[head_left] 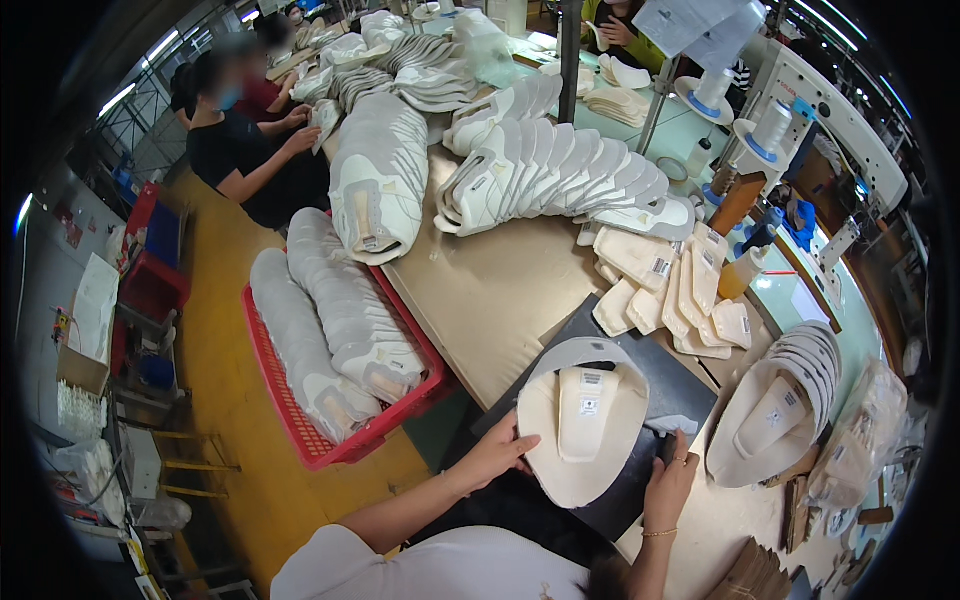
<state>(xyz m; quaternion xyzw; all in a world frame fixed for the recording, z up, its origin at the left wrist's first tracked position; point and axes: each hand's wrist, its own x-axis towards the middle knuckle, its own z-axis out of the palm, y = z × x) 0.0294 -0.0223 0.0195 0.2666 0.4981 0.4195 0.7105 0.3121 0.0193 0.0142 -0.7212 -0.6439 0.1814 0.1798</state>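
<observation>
A cream and grey shoe upper (540, 440) lies on a black board (660, 385) in front of me, its inside facing up. A cream tongue piece (578, 425) with small printed labels shows in its opening. At its left edge, my left hand (500, 450) grips the upper, the thumb over the rim and the other fingers partly hidden. My right hand (673, 480) rests at the board's right edge with its fingers apart. Its fingertips are next to a small pale grey piece (672, 425) lying on the board; whether they touch it I cannot tell.
Loose tongue pieces (645, 260) lie beyond the board. Stacked uppers (550, 170) cover the table's far side, and more uppers (775, 410) stand at the right. A red basket (315, 455) of uppers sits left. A sewing machine (830, 110) and an amber bottle (740, 273) are right. Co-workers (235, 140) work far left.
</observation>
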